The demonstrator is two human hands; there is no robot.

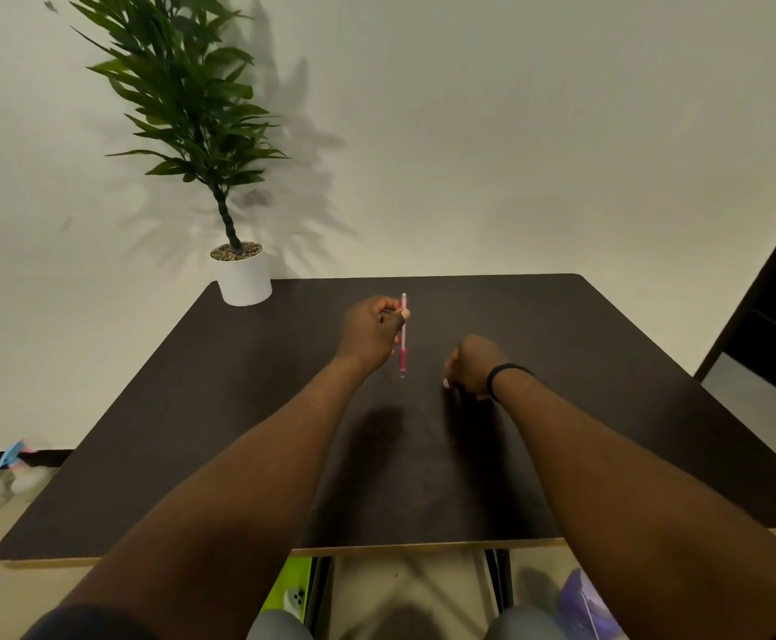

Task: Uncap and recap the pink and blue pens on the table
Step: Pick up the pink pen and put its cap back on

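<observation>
Pink pen (403, 335) pinched upright in the left hand (369, 332), above the dark surface (607, 362), well right of the potted plant (242, 274). Right hand (471, 367) curled into a fist just right of the pen, low near the surface; contents impossible to tell. Black band (506, 374) on right wrist.

dim, soft focus; plant (192, 108) shadow on wall (515, 131); edges bowed.
</observation>
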